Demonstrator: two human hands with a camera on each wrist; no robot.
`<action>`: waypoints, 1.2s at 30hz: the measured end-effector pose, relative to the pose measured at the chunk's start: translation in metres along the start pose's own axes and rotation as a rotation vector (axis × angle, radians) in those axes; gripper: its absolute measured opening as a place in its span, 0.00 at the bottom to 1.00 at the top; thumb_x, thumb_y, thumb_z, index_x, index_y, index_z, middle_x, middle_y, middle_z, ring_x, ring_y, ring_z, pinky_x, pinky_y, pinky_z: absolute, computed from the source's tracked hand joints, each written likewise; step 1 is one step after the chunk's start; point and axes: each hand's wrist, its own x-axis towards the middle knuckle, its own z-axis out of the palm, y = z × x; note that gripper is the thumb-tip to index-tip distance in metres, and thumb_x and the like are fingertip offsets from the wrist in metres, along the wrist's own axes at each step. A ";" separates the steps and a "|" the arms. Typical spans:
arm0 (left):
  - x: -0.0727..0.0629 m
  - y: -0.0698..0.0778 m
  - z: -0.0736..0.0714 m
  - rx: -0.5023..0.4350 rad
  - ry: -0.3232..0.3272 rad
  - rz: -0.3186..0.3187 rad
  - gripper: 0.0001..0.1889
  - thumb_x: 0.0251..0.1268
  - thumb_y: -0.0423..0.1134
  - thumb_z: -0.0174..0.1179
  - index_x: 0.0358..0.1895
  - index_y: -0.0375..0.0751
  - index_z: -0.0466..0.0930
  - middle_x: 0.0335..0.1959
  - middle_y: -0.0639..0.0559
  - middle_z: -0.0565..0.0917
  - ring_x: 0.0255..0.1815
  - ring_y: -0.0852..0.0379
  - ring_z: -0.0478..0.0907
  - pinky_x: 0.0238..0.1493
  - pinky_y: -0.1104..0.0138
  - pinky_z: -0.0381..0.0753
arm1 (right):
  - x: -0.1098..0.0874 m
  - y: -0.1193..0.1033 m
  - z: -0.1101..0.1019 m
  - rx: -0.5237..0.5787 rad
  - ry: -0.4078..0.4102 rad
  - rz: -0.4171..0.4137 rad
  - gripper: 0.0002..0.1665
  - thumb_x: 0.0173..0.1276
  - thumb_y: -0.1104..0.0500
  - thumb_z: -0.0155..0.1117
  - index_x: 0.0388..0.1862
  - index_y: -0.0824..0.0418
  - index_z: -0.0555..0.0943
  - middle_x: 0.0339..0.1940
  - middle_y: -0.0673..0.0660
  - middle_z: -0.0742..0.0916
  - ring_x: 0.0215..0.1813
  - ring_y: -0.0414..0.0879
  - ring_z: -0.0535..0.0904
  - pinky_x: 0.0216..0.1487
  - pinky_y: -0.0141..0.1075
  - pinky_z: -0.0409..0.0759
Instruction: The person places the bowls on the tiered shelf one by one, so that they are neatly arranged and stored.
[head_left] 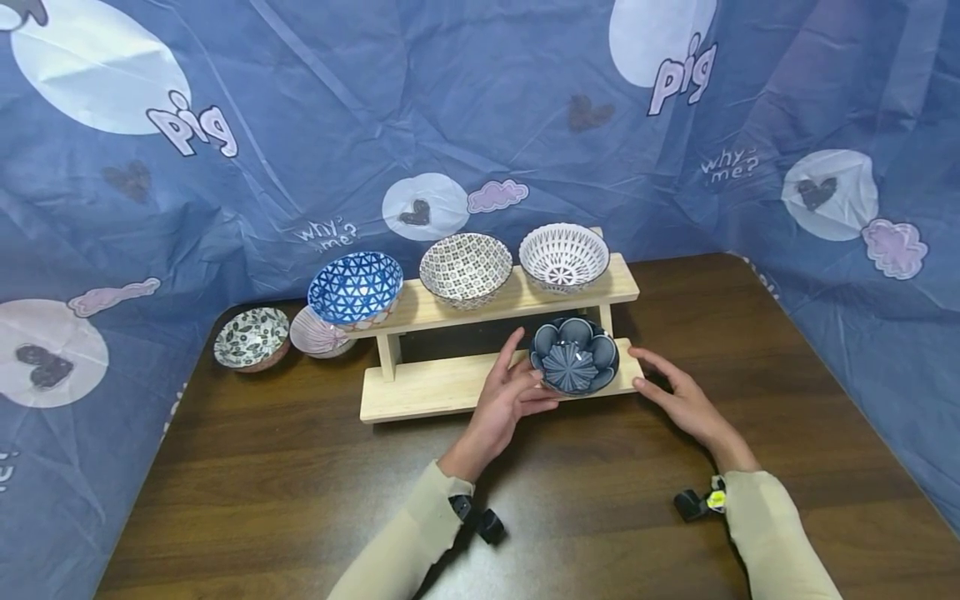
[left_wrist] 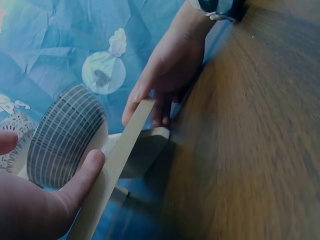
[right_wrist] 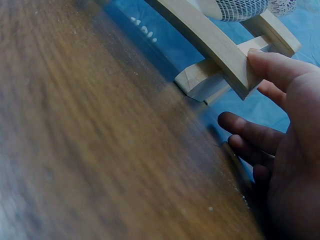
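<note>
A dark blue flower-shaped bowl [head_left: 573, 357] sits at the right part of the stand's lower wooden shelf [head_left: 420, 392]. Its outside shows a pale grid of lines in the left wrist view. Around the bowl's left side is my left hand [head_left: 501, 402], one finger straight and apart from the rim. The thumb lies beside the bowl at the shelf's front edge in the left wrist view. At the shelf's right end, thumb and index finger of my right hand [head_left: 686, 404] touch the wood; its other fingers [right_wrist: 252, 135] hang below in the right wrist view.
The upper shelf [head_left: 540, 298] carries a blue triangle-patterned bowl [head_left: 356, 287], a grey-patterned bowl [head_left: 467, 268] and a white bowl with dark streaks [head_left: 564, 257]. Left of the stand, a leaf-patterned bowl [head_left: 252, 337] and a pinkish bowl [head_left: 318, 333] stand on the brown table [head_left: 300, 500]. Blue printed cloth [head_left: 480, 100] hangs behind.
</note>
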 end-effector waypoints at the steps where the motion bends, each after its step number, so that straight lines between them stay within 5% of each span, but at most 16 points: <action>1: -0.001 0.001 -0.001 0.001 0.003 0.000 0.40 0.71 0.31 0.47 0.82 0.52 0.40 0.76 0.29 0.62 0.37 0.60 0.87 0.50 0.59 0.90 | 0.000 0.000 0.000 0.000 0.000 0.001 0.33 0.78 0.52 0.56 0.76 0.60 0.64 0.78 0.66 0.68 0.73 0.61 0.64 0.75 0.63 0.58; 22: -0.039 0.024 -0.040 0.028 0.006 0.035 0.38 0.73 0.28 0.44 0.82 0.47 0.40 0.77 0.25 0.56 0.41 0.58 0.89 0.48 0.65 0.89 | -0.001 -0.001 -0.001 0.009 -0.009 0.009 0.33 0.77 0.51 0.56 0.77 0.59 0.64 0.78 0.65 0.67 0.75 0.62 0.62 0.76 0.64 0.56; 28: -0.050 0.030 -0.049 0.039 0.028 0.053 0.38 0.72 0.27 0.43 0.82 0.47 0.42 0.76 0.24 0.56 0.42 0.56 0.89 0.48 0.63 0.90 | -0.002 -0.001 -0.001 0.005 -0.001 0.006 0.32 0.77 0.51 0.56 0.77 0.57 0.65 0.78 0.64 0.68 0.72 0.53 0.65 0.75 0.61 0.59; 33: -0.060 0.035 -0.058 0.044 0.055 0.070 0.36 0.72 0.26 0.41 0.82 0.46 0.43 0.74 0.25 0.60 0.43 0.55 0.89 0.48 0.62 0.90 | -0.001 0.001 -0.001 0.005 0.005 0.003 0.32 0.77 0.51 0.56 0.76 0.57 0.65 0.78 0.63 0.68 0.73 0.52 0.65 0.76 0.61 0.57; 36: -0.066 0.038 -0.066 0.043 0.065 0.086 0.36 0.73 0.27 0.41 0.81 0.44 0.44 0.70 0.35 0.69 0.44 0.53 0.89 0.49 0.61 0.90 | -0.001 0.002 -0.001 -0.003 0.011 -0.002 0.32 0.77 0.51 0.56 0.76 0.57 0.66 0.78 0.63 0.69 0.73 0.53 0.65 0.75 0.60 0.58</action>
